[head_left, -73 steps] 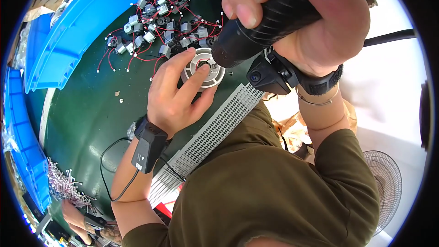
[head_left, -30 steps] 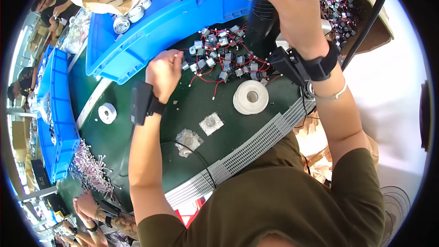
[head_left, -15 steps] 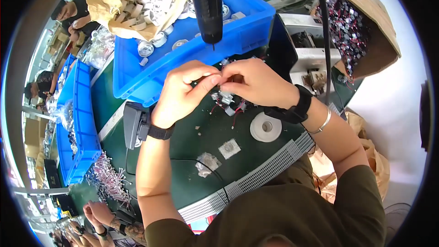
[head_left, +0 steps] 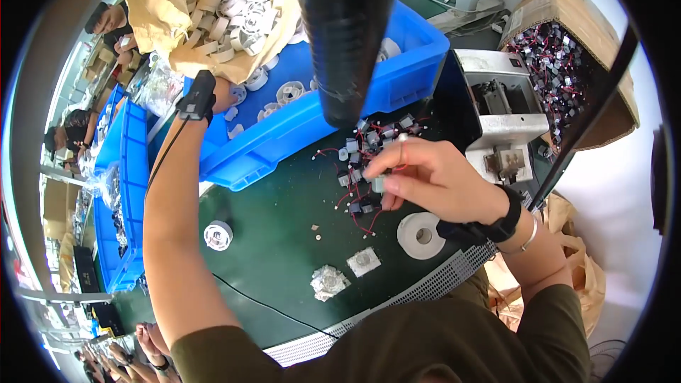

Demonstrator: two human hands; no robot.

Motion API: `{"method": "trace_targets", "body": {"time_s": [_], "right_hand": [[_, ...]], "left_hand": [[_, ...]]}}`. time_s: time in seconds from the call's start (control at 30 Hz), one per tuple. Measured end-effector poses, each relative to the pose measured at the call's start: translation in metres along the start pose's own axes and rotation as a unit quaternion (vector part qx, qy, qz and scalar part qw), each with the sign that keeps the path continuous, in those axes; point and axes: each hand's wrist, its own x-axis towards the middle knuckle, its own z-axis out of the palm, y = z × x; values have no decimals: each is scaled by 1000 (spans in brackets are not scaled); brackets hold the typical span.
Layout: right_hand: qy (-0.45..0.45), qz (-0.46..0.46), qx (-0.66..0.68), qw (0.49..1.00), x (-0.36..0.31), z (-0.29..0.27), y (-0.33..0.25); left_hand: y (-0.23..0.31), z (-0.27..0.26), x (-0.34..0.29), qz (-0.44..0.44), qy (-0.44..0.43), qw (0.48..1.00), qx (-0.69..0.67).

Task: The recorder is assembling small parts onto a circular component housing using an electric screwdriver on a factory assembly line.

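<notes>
**Left hand point(head_left: 223, 95) has parted from the right and swung to the blue bin point(head_left: 284, 135)**

The right hand point(head_left: 440, 181), half curled, pinches a small grey motor point(head_left: 378, 184) between thumb and fingers, which partly cover it. At its 10 o'clock, the left hand is over the bin, its fingers mostly hidden behind the black wrist unit point(head_left: 197, 96); I cannot tell whether they grasp anything. Wired motors point(head_left: 353, 179) lie heaped at the right hand's 9 o'clock, a white flanged ring point(head_left: 408, 237) at 6. The black electric screwdriver point(head_left: 344, 42), at 11, is blurred and cut off above.
</notes>
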Motion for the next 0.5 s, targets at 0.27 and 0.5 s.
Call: {"method": "trace_targets", "body": {"time_s": [0.27, 0.5], "right_hand": [[55, 44, -65, 995, -37, -9, -13], [151, 5, 29, 988, -67, -19, -4]], "left_hand": [[-27, 16, -31, 13, 41, 946, -321], [106, -51, -190, 227, -5, 684, -694]]}}
